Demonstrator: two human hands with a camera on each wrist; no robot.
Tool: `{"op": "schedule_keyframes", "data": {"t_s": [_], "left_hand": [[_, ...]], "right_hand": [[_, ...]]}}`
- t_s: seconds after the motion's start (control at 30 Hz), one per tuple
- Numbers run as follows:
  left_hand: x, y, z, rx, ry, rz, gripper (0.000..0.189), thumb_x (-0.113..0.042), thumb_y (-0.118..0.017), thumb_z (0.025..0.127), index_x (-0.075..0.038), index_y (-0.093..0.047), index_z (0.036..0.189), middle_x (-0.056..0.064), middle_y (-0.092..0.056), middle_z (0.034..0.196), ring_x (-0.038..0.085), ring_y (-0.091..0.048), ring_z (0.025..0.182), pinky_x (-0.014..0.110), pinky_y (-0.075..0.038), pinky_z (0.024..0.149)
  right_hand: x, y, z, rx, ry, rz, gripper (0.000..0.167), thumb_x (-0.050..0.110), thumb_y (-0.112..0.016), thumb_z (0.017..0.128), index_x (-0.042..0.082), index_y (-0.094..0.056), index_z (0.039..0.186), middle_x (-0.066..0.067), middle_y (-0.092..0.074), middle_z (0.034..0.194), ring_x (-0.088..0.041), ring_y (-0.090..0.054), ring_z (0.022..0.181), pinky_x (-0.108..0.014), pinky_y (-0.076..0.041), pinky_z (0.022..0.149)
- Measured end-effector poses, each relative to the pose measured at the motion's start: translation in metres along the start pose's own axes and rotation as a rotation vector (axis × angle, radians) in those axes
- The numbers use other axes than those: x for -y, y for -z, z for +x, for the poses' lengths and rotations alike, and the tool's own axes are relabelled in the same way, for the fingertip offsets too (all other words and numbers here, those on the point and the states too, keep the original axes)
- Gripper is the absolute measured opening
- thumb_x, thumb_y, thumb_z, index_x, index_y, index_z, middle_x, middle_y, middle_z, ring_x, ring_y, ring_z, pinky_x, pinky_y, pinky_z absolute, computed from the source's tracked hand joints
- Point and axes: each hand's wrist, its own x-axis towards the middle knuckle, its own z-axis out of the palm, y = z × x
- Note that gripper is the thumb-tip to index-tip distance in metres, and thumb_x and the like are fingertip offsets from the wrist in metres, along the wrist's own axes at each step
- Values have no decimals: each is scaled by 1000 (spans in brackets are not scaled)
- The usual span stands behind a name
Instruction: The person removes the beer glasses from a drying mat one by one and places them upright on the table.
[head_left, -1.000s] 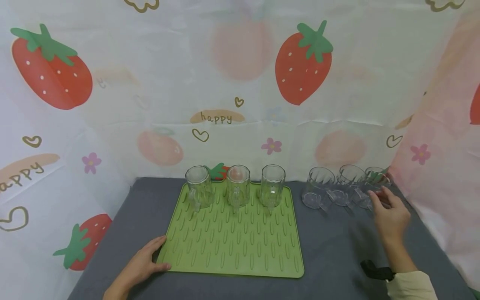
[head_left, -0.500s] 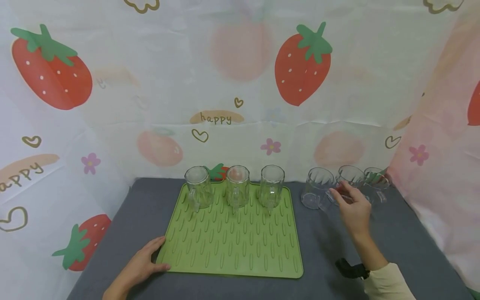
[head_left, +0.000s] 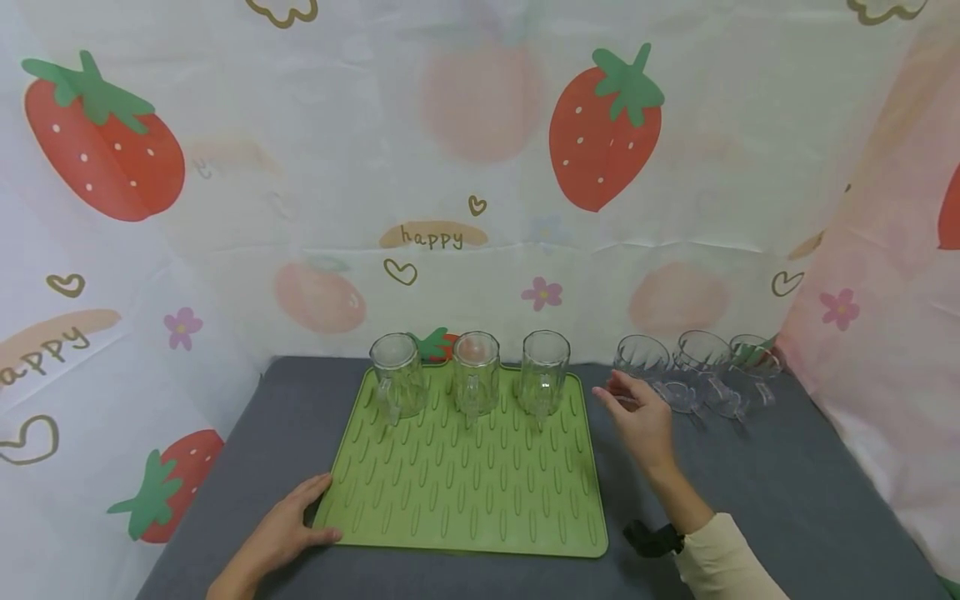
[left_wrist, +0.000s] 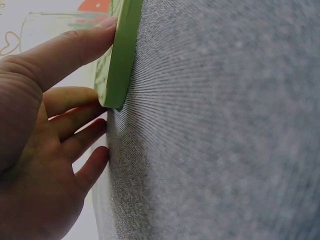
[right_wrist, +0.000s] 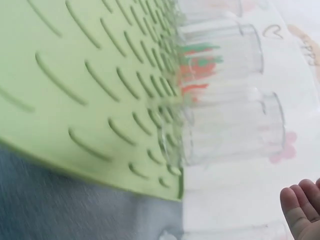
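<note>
On the left, my left hand [head_left: 277,529] touches the corner of a green ridged drying mat [head_left: 465,500]. In the left wrist view its thumb [left_wrist: 75,50] rests against the mat's edge and the other fingers extend nearly straight beside it. My right hand [head_left: 641,421] is in front of the leftmost clear glass mug [head_left: 642,352] of the right-hand row, partly covering it. Its fingers are loosely bent and no grip on the mug shows. Two more glass mugs stand right of it, a middle one [head_left: 702,350] and a far-right one [head_left: 756,354].
Three handled glass mugs stand along the mat's back edge: left [head_left: 401,379], middle [head_left: 477,375] and right [head_left: 545,375]. Grey cloth [head_left: 810,500] covers the table. A strawberry-print curtain [head_left: 337,167] closes off the back and sides.
My right hand has swept leftward along the right-hand row, from the far-right mug past the middle one to the leftmost. My left hand and the mugs on the mat stay in place.
</note>
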Motion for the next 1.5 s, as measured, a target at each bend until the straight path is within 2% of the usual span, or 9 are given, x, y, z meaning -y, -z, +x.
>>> {"op": "schedule_keyframes", "data": {"t_s": [0.1,0.17,0.27,0.53,0.67,0.93,1.13,1.33,1.5], "left_hand": [[0,0,0,2,-4,-5,95,-38,-84,72,9,-40,143,30,-41,146,52,-38,134,63,-40,101],[-1,1,0,3,-7,-1,95,-37,-84,73,9,-41,143,30,-42,146,52,-38,134,63,-40,101],[-2,1,-1,1,-7,-3,94,-36,-85,73,9,-41,143,30,-42,145,51,-39,134,63,-40,102],[-3,3,-1,-7,-11,4,92,-35,-85,73,10,-43,141,31,-43,144,52,-40,132,63,-41,101],[-4,3,-2,-6,-10,3,92,-35,-84,73,10,-43,141,31,-43,144,52,-39,133,63,-40,101],[-4,2,-2,-12,-15,9,91,-34,-85,73,10,-43,141,31,-43,143,51,-40,133,62,-40,102],[-4,3,-1,4,5,6,93,-36,-84,74,10,-42,142,31,-42,145,52,-38,134,63,-40,102],[-4,3,-1,0,9,4,93,-37,-83,74,9,-41,142,31,-41,145,52,-38,134,62,-40,101],[-4,2,-2,-3,3,5,91,-37,-83,75,9,-42,142,31,-42,145,51,-38,134,62,-40,101]], "right_hand": [[-2,-11,-2,56,-20,-12,44,15,-74,87,-2,-63,125,-20,-66,115,-32,-65,107,-28,-57,87],[-4,-18,-3,96,-26,-7,44,15,-74,87,-3,-63,125,-21,-65,119,-34,-63,110,-41,-56,91],[-5,-27,-5,149,-40,22,46,16,-74,87,-4,-62,127,-21,-63,123,-35,-61,114,-49,-52,95],[-4,-47,-8,176,-58,75,45,17,-73,88,-3,-63,126,-20,-64,120,-35,-63,110,-47,-55,91],[-2,-58,-10,155,-40,61,43,16,-73,88,-5,-63,124,-22,-65,116,-36,-64,107,-47,-56,89],[-3,-76,-16,86,-66,53,40,16,-74,87,-6,-66,119,-20,-69,104,-33,-69,95,-41,-59,81],[-5,-90,-19,18,-36,16,36,14,-76,85,-7,-69,112,-19,-72,95,-32,-71,87,-40,-60,71],[-6,-100,-19,-65,54,-18,25,13,-76,84,-6,-72,100,-17,-71,84,-30,-71,79,-42,-60,68],[-8,-104,-18,-102,124,-62,21,9,-75,85,-5,-73,99,-15,-71,81,-28,-71,74,-39,-60,63]]}}
